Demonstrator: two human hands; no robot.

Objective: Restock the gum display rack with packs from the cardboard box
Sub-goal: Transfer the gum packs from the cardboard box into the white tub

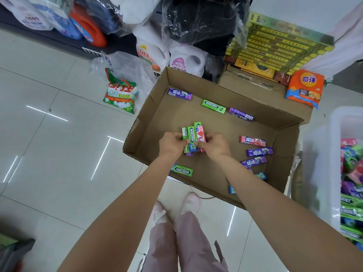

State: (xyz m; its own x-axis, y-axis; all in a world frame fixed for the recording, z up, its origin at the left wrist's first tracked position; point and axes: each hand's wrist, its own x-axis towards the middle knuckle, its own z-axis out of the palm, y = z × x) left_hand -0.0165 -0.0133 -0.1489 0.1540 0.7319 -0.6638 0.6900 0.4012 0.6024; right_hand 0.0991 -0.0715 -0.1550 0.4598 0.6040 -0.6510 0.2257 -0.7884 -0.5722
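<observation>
The fingers of the left hand (pixel 171 143) curl round one side of a bunch of gum packs (pixel 193 138), and the fingers of the right hand (pixel 213 144) curl round the other side, so both hands grip the same bunch between them over the middle of the cardboard box (pixel 204 81). The fingertips are mostly hidden behind the packs and the backs of the hands, so how tightly they close cannot be told. The bunch stands roughly on end: green packs on the left, a red pack on the right, and purple and blue ends showing below the knuckles. Loose packs lie flat on the box floor around the hands: a green pack (pixel 213 106) and two purple packs (pixel 180 94) (pixel 240 114) toward the far wall, a red pack (pixel 252 140) and two more purple packs (pixel 259 152) (pixel 253 162) to the right, and another green pack (pixel 182 170) near the close wall beside the left forearm. The box sits on a pale tiled floor (pixel 49 154). At the right edge a clear plastic bin (pixel 334 173) holds many mixed gum packs. Beyond the box stand detergent bottles (pixel 151 54), a bag of washing powder (pixel 120 94) and an orange packet (pixel 305 87).
</observation>
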